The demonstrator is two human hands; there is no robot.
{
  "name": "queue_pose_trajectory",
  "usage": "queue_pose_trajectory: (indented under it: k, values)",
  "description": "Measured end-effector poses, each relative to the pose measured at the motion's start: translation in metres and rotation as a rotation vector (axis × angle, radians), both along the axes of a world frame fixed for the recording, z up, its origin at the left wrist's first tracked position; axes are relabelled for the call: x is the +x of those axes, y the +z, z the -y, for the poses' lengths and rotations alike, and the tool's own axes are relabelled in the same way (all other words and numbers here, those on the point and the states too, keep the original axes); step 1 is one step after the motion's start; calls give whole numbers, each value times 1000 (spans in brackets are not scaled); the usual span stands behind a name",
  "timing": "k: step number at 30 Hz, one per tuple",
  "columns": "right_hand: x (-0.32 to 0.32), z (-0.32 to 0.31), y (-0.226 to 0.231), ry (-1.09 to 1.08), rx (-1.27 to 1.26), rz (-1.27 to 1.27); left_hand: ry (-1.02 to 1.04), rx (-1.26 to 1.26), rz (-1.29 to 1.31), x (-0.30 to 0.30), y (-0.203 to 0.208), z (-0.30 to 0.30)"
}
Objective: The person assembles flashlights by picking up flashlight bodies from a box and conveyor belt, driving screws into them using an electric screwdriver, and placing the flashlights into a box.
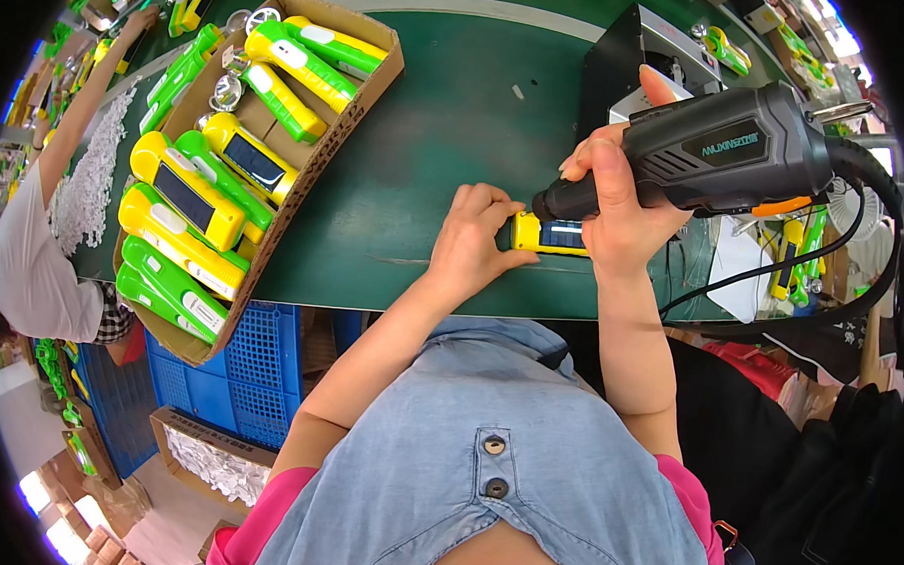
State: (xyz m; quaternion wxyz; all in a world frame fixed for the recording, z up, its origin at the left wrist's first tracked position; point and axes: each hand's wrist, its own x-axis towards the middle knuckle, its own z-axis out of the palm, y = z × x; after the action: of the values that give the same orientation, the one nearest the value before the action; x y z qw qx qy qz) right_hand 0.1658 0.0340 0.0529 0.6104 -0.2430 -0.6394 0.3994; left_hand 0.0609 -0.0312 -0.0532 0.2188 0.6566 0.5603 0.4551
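A yellow flashlight with a dark solar panel lies panel up on the green workbench, close to its near edge. My left hand is closed on the left end of this flashlight, thumb and fingertips gripping its corners. My right hand is wrapped round a black electric screwdriver, held slantwise above the flashlight. The screwdriver's dark nose points down to the left and meets the flashlight's left end near my left fingertips. Whether its bit sits in a screw is hidden. My right hand covers the flashlight's right end.
At left, a cardboard carton holds several yellow and green flashlights. A black box-shaped device stands at the back right. The screwdriver's cable loops down on the right, by more flashlights. Another person's arm reaches in at far left, past small white parts.
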Motion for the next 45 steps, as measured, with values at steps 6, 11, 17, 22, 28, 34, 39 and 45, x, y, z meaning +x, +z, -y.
queue_pose_trajectory:
  k: [6,11,17,22,28,34,39,45]
  values:
    - [-1,-1,-5,13,-1,1,-1,-8,13,0,0,-1]
    - [-2,-3,-16,54,-28,65,-5,-30,2,1,0,-2]
    - [-3,0,-18,168,-87,28,6,-19,-2,1,-2,-2]
    - [3,-4,-29,330,-151,36,8,16,7,1,-3,-1]
    - [4,-8,-26,353,-116,160,-8,51,21,2,-5,-4]
    - [1,6,-24,148,81,337,-11,67,23,3,0,-3]
    - [4,6,-14,185,-174,-41,-15,7,62,1,-10,-6]
    - [65,-22,63,-350,264,-123,-1,44,-94,3,-1,-2]
